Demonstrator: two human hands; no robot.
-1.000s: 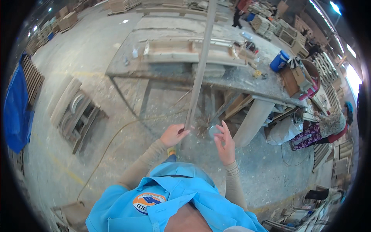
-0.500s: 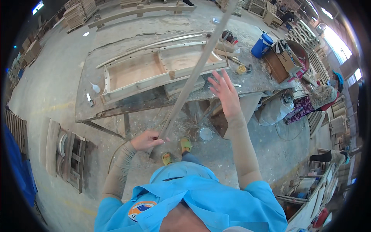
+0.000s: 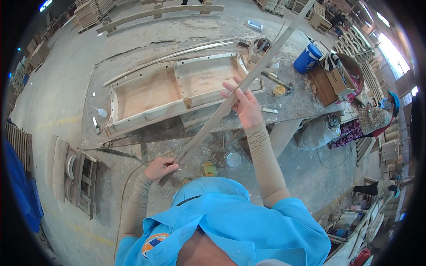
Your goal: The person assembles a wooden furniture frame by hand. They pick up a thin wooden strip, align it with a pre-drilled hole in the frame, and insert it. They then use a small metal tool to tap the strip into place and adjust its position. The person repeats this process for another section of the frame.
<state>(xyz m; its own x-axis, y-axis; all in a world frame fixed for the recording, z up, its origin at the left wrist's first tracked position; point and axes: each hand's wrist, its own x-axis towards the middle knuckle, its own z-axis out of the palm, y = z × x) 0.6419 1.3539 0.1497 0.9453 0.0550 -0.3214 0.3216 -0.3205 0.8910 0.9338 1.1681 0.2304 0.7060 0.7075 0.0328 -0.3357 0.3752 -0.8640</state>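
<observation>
Wooden strip (image 3: pixel 208 126); left hand (image 3: pixel 160 169) pinching low; right hand (image 3: pixel 249 111) spread higher.

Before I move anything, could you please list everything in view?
wooden strip: one, brownish, slanting across view
workbench: one, grey, ahead
wooden frame: one, pale, on workbench
lidded container: one, blue, workbench right
squeeze bottle: one, whitish, workbench left
cardboard box: one, brown, workbench right
sack: one, whitish, floor right
disc: one, pale, floor centre
timber pieces: several, brownish, floor left
tarp: one, blue, far left
background stacks: uncountable, brownish, beyond workbench
nearest person: one, purple clothing, right
shirt: one, blue, lower middle
shoes: two, yellowish, above shirt
left hand: one, bare, gripping wooden strip low
right hand: one, bare, at wooden strip higher
</observation>
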